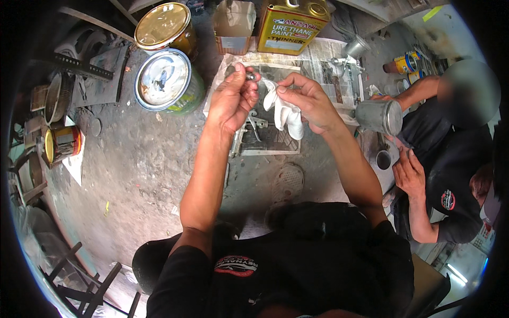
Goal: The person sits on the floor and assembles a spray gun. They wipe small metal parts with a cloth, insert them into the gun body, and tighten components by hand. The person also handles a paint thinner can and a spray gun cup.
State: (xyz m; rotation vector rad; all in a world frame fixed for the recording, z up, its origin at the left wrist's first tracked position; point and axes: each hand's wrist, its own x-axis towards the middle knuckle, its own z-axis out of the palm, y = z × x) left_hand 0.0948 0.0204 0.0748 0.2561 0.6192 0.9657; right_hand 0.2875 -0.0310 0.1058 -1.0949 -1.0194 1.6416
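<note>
Left hand (233,98) pinches a small grey metal part (249,76) up at chest height, fingers closed round it, while the right hand (310,100) grips a white rag (286,114) just beside it, likely so cloth meets metal over the newspaper (313,58). Behind stands a yellow rectangular can (291,26) with a red label band; left of it, two round tins (164,53), lids on. A co-worker's hand (384,100) holds a grey metal cup (379,116).

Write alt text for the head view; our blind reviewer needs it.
A person's left hand holds a small metal part while the right hand pinches a white cloth beside it, above newspaper on a grimy floor. Paint cans stand nearby.
</note>
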